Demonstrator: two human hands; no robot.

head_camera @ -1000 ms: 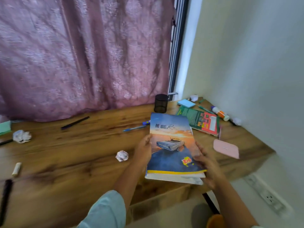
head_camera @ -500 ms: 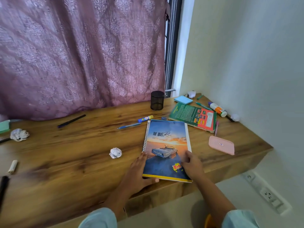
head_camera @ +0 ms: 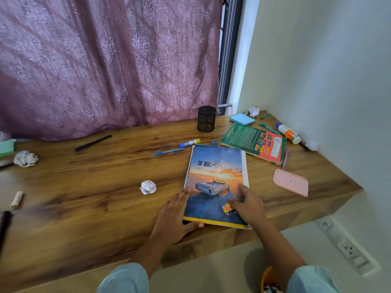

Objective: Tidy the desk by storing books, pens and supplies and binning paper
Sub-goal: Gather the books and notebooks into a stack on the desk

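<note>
A spiral notebook (head_camera: 215, 172) with a car-at-sunset cover lies flat on the wooden desk (head_camera: 84, 187) near the front edge. My left hand (head_camera: 175, 216) rests at its lower-left corner, fingers straight along the spiral side and thumb against the bottom edge. My right hand (head_camera: 247, 206) lies on the cover's lower right with relaxed fingers. A green book (head_camera: 254, 140) lies behind the notebook. A blue pen (head_camera: 168, 152), a glue stick (head_camera: 189, 142) and a black pen (head_camera: 93, 143) are scattered behind. Crumpled paper balls (head_camera: 148, 187) (head_camera: 25, 158) sit to the left.
A black mesh pen cup (head_camera: 206, 119) stands by the curtain. Blue sticky notes (head_camera: 242, 119), a glue bottle (head_camera: 288, 133), a green pen (head_camera: 268, 127) and a pink case (head_camera: 291, 182) fill the right corner by the wall. An orange bin (head_camera: 266, 280) sits below the desk.
The notebook, held up in both hands a second ago, now lies flat on the desk. Both hands have loosened and rest on its near end.
</note>
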